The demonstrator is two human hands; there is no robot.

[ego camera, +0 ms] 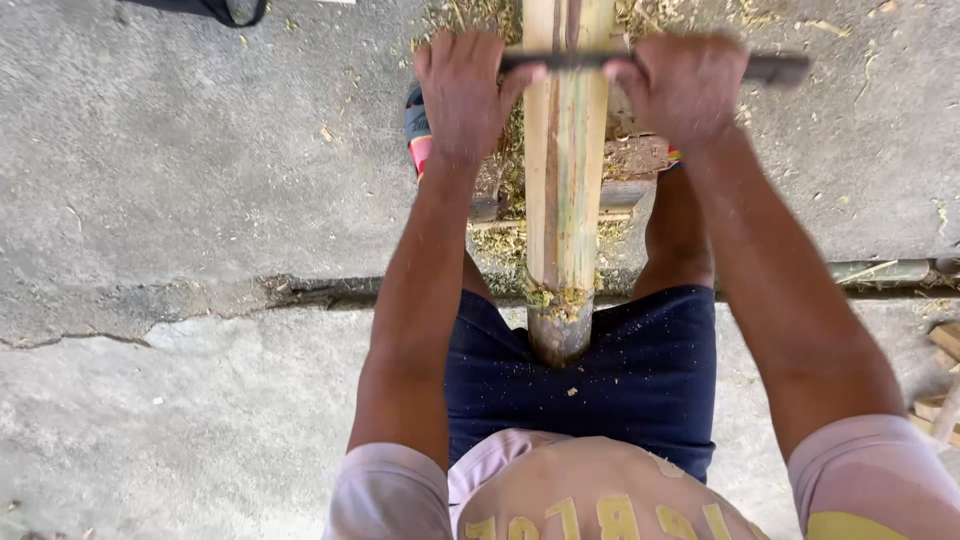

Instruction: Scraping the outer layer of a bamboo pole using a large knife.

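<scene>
You are gripping a dark, straight metal blade (655, 63) with both hands, laying it crosswise on a thick pale-green and tan bamboo pole (565, 180). Your left hand (462, 90) is closing in a fist around the blade's end just left of the pole. Your right hand (683, 90) is closing around it just right of the pole, with the blade's far end sticking out past that fist. The two-sided grip is likely keeping the blade level across the pole.

The pole is running straight away from you, its near cut end butting against your dark blue shorts (640, 370), probably to brace it. Yellow-green fibre shavings (560, 298) are clinging around that near end. Left of the pole, a striped sandal (418, 135) is showing beside your left wrist. Cracked grey concrete ground (200, 200) is lying under everything.
</scene>
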